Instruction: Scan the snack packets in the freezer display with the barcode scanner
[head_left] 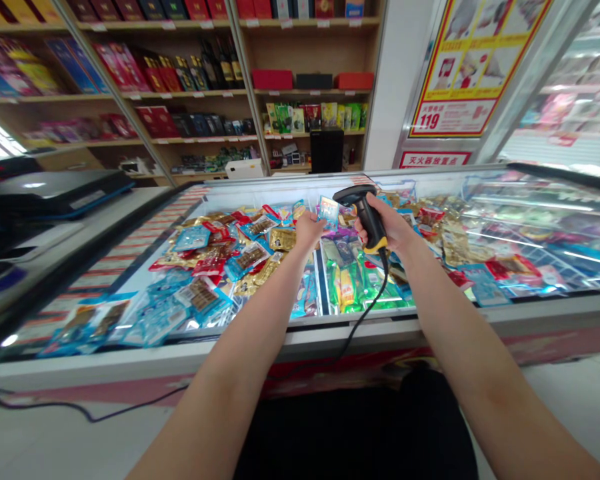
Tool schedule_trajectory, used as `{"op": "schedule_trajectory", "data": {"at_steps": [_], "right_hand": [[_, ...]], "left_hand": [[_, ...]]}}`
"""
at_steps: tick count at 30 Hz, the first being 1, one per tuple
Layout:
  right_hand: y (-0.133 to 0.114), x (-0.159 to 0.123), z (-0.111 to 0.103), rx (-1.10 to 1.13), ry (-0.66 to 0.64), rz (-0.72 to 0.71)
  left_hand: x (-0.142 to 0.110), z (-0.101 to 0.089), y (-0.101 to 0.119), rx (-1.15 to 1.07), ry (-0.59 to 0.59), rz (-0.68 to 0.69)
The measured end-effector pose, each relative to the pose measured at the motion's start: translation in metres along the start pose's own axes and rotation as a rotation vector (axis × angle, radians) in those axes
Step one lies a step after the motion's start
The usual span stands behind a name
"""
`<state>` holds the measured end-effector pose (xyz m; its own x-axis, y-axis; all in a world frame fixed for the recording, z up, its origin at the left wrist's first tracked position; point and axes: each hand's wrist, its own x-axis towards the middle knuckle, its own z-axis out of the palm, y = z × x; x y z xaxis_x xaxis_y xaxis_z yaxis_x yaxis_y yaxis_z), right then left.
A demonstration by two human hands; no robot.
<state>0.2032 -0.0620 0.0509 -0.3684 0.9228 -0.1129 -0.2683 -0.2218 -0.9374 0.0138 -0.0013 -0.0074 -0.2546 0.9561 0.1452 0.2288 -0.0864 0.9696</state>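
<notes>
My right hand [385, 220] is wrapped round a black and yellow barcode scanner [370, 217], its head tilted toward the left. From the scanner's handle a black cord [365, 317] hangs down over the front edge. My left hand [309, 230] pinches a small light-blue and white snack packet [329, 211], just left of the scanner head. The two do not touch. Beneath both hands, loose snack packets [253, 257] in blue, red and gold lie on the glass top of a chest freezer [325, 323]. Green packages [360, 283] show under the glass.
Shelves with boxes and bottles [225, 67] stand behind the freezer. A dark machine [55, 193] sits at the left, and a black screen [327, 151] at the back. On the right wall hangs a yellow and red poster [475, 60]. The cord trails low to the left.
</notes>
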Motion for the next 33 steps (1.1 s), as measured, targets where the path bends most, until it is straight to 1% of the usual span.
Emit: {"op": "schedule_trajectory", "data": {"at_steps": [3, 7, 10, 14, 18, 22, 26, 30, 33], "right_hand": [[0.001, 0.000, 0.000, -0.011, -0.012, -0.007], [0.000, -0.002, 0.001, 0.003, -0.026, -0.006], [-0.001, -0.003, 0.001, 0.013, -0.012, -0.014], [-0.002, -0.002, -0.001, 0.017, 0.028, -0.040], [-0.002, -0.001, -0.002, 0.039, 0.045, -0.048], [-0.003, 0.000, -0.003, 0.074, 0.064, -0.077], [-0.006, 0.001, -0.006, 0.116, 0.103, -0.097], [-0.009, 0.002, -0.011, 0.131, 0.118, -0.110], [-0.009, 0.004, -0.014, 0.136, 0.127, -0.110]], "left_hand": [[-0.001, 0.001, 0.001, -0.109, -0.018, -0.055], [-0.001, 0.001, 0.001, -0.128, -0.017, -0.060], [0.001, -0.002, 0.002, -0.128, 0.003, -0.062], [0.003, -0.008, 0.005, -0.040, 0.033, -0.023], [0.005, -0.018, 0.011, 0.149, 0.081, 0.074], [0.017, -0.036, 0.011, 0.334, 0.211, 0.136], [0.029, -0.065, 0.013, 0.341, 0.364, 0.101], [0.026, -0.093, 0.020, 0.408, 0.489, 0.054], [0.019, -0.101, 0.024, 0.513, 0.522, 0.008]]}}
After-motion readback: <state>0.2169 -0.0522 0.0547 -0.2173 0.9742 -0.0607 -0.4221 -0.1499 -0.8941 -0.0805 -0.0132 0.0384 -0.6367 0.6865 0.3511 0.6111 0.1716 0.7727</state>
